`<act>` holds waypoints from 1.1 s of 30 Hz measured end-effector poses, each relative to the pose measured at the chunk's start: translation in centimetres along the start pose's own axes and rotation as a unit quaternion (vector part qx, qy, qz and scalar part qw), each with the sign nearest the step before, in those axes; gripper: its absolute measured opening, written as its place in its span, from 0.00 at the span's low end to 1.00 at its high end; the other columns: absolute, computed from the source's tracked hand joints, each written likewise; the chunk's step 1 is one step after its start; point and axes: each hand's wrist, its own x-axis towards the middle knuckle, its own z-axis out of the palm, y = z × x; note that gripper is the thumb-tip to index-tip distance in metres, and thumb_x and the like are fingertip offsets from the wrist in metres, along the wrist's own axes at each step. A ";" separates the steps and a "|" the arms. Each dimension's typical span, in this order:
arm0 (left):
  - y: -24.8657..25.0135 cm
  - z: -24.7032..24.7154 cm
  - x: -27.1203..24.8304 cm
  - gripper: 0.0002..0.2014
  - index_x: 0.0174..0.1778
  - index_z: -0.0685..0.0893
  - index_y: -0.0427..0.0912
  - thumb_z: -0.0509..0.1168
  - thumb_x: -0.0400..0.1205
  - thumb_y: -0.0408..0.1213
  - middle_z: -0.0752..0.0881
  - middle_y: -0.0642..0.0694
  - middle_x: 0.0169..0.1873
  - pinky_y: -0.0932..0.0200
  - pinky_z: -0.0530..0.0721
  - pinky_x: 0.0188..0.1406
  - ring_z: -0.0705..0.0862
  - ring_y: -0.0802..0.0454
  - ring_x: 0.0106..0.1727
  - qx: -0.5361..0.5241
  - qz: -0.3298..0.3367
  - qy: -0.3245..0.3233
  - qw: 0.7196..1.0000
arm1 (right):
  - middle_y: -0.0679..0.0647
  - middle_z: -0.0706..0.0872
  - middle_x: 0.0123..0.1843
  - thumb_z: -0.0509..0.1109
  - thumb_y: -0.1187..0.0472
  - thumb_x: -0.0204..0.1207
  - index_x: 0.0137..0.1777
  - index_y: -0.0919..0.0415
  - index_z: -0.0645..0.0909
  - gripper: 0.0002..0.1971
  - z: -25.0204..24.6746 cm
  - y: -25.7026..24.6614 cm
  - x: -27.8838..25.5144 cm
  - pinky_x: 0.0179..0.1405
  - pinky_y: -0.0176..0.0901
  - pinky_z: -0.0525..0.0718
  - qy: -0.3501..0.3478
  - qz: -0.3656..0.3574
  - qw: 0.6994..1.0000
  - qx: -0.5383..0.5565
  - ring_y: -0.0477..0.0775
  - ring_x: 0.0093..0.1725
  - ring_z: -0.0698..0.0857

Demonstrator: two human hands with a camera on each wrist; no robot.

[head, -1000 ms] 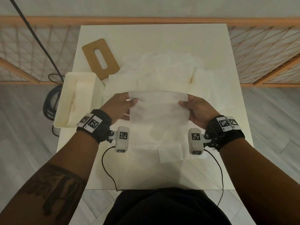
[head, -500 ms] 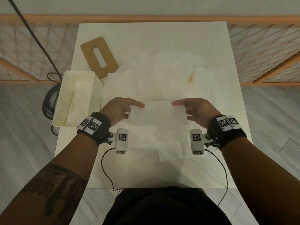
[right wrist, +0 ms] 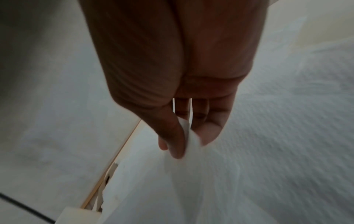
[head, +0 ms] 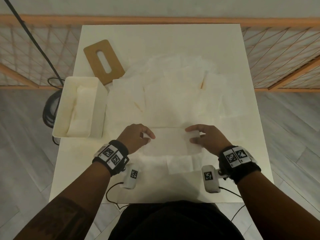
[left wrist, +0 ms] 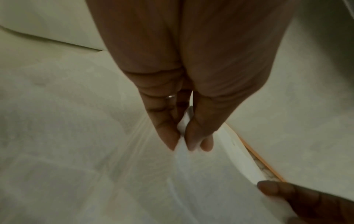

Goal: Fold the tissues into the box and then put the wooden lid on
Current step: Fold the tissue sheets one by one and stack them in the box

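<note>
Both hands pinch a folded tissue over the table.

The left hand (head: 134,138) and right hand (head: 207,138) each pinch one end of the folded tissue (head: 168,142) between thumb and fingers, near the table's (head: 155,40) front. Loose tissues (head: 173,90) lie spread behind it. The open white box (head: 97,94), holding tissues, sits at the left edge; the wooden lid (head: 103,61) lies flat beyond it.

White rectangular counter (head: 173,40), matte top. Orange wooden railing with diagonal lattice panels (head: 280,54), behind the counter. Grey wood-plank floor (head: 290,127), both sides. Black cable (head: 34,40) slanting down at far left to a dark coil (head: 49,110) on the floor.
</note>
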 end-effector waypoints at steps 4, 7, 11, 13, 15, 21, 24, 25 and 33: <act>-0.8 0.8 0.3 0.11 0.44 0.89 0.59 0.76 0.79 0.34 0.87 0.54 0.48 0.62 0.82 0.50 0.82 0.59 0.42 0.007 0.000 0.034 0.999 | 0.45 0.89 0.59 0.79 0.70 0.74 0.52 0.43 0.91 0.17 0.4 0.2 0.2 0.47 0.43 0.91 0.024 -0.008 0.999 -0.024 0.54 0.50 0.91; -1.0 0.9 0.7 0.11 0.43 0.89 0.59 0.76 0.78 0.34 0.87 0.52 0.47 0.60 0.84 0.49 0.83 0.57 0.41 0.011 -0.003 0.043 0.999 | 0.41 0.90 0.53 0.79 0.68 0.74 0.50 0.43 0.92 0.16 0.7 0.0 0.6 0.38 0.31 0.86 0.040 -0.012 0.998 -0.047 0.49 0.47 0.90; -1.2 1.1 1.1 0.11 0.42 0.88 0.56 0.77 0.77 0.32 0.86 0.51 0.46 0.64 0.81 0.43 0.84 0.56 0.39 0.019 -0.011 0.030 0.999 | 0.40 0.88 0.48 0.79 0.66 0.74 0.49 0.42 0.92 0.14 1.3 0.0 1.3 0.39 0.29 0.80 0.056 -0.009 0.995 -0.082 0.46 0.45 0.87; -1.4 1.4 1.3 0.12 0.40 0.88 0.55 0.76 0.77 0.31 0.85 0.52 0.45 0.64 0.79 0.43 0.84 0.56 0.39 0.021 -0.010 0.028 0.999 | 0.39 0.86 0.45 0.80 0.65 0.74 0.49 0.43 0.91 0.13 1.5 0.2 1.5 0.40 0.28 0.77 0.055 -0.008 0.993 -0.108 0.46 0.45 0.84; -1.6 1.6 1.4 0.11 0.40 0.87 0.54 0.76 0.76 0.29 0.83 0.52 0.47 0.60 0.81 0.47 0.84 0.54 0.42 0.027 -0.011 0.030 0.999 | 0.42 0.86 0.46 0.80 0.63 0.74 0.49 0.44 0.91 0.11 1.7 0.2 1.7 0.38 0.22 0.73 0.053 -0.007 0.987 -0.149 0.44 0.45 0.82; -0.8 1.8 1.0 0.11 0.49 0.85 0.49 0.75 0.76 0.30 0.70 0.55 0.61 0.60 0.79 0.51 0.76 0.55 0.54 0.124 0.015 0.046 0.991 | 0.53 0.82 0.65 0.78 0.53 0.77 0.52 0.47 0.88 0.06 1.7 -1.6 3.7 0.64 0.38 0.73 0.146 -0.055 0.965 -0.209 0.55 0.66 0.81; 0.1 1.8 1.0 0.21 0.61 0.82 0.51 0.73 0.74 0.29 0.70 0.53 0.66 0.56 0.80 0.56 0.72 0.53 0.57 0.173 0.080 0.069 0.979 | 0.55 0.84 0.66 0.74 0.49 0.81 0.65 0.54 0.83 0.16 1.9 -4.0 6.5 0.62 0.42 0.79 0.140 -0.040 0.962 -0.231 0.57 0.65 0.84; 0.6 1.9 1.0 0.24 0.66 0.80 0.51 0.72 0.74 0.30 0.71 0.52 0.68 0.54 0.80 0.59 0.74 0.50 0.58 0.184 0.105 0.065 0.975 | 0.55 0.82 0.68 0.73 0.47 0.81 0.69 0.57 0.80 0.21 2.2 -4.6 7.3 0.64 0.46 0.80 0.134 -0.012 0.961 -0.243 0.58 0.67 0.83; 1.5 3.0 2.6 0.27 0.78 0.74 0.53 0.69 0.81 0.40 0.72 0.50 0.71 0.52 0.75 0.65 0.74 0.45 0.66 0.257 0.118 -0.001 0.959 | 0.58 0.75 0.74 0.78 0.42 0.74 0.77 0.60 0.68 0.38 0.6 -6.0 10.2 0.72 0.64 0.77 0.239 0.142 0.924 -0.262 0.65 0.75 0.74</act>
